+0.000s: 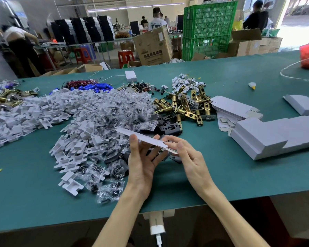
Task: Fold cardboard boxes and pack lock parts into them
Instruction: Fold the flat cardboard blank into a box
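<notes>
Bare table between parts heap and folded boxes.

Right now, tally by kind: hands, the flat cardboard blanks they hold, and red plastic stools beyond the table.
Hands, left hand and right hand: 2
Held flat white cardboard box blank: 1
Far red plastic stools: 2
Total: 5

The left hand and right hand are bare, forearms too, with slim fingers.
</notes>
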Available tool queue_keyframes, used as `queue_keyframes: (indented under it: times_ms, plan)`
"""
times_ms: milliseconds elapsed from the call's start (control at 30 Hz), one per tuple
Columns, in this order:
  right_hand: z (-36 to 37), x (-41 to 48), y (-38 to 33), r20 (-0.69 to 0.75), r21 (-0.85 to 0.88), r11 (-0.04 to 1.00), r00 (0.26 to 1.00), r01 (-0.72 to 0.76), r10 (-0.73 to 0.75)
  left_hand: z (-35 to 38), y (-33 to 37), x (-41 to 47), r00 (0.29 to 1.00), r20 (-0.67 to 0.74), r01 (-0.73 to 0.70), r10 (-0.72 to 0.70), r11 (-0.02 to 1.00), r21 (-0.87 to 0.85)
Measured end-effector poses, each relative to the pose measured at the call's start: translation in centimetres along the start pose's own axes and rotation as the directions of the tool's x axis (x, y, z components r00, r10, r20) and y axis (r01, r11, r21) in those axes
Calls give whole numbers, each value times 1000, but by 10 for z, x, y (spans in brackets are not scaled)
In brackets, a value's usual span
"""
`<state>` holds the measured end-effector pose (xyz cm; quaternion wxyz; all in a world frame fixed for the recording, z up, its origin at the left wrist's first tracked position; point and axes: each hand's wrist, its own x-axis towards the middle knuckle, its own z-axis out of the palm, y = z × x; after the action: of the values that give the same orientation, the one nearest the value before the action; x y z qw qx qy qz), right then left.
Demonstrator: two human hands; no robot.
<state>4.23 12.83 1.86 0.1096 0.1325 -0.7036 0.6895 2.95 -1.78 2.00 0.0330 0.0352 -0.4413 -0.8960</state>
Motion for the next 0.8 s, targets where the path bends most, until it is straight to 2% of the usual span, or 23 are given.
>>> queue_keyframes:
  times_ms: [200, 400, 533, 667, 800]
  plan:
    - [0, 0, 1, 54, 61, 998, 998, -19, 16, 2, -3, -1, 999, -14, -39, 40, 997, 74]
    - [-5, 2, 4, -109, 179, 981, 990, -71, 91, 3, -8, 0, 996, -41, -68, 79, 973, 223]
    - [-7, 2, 9, -169, 140, 990, 984, -27, 51, 0, -11, -1, 993, -80, -59, 88, 948, 313]
    - [-8, 2, 9, -148, 144, 988, 986, -50, 71, 0, -14, -2, 993, -42, -88, 110, 929, 360]
    - [-4, 3, 10, -5, 94, 988, 992, -121, 122, 0, -15, -3, 991, 18, -129, 133, 908, 400]
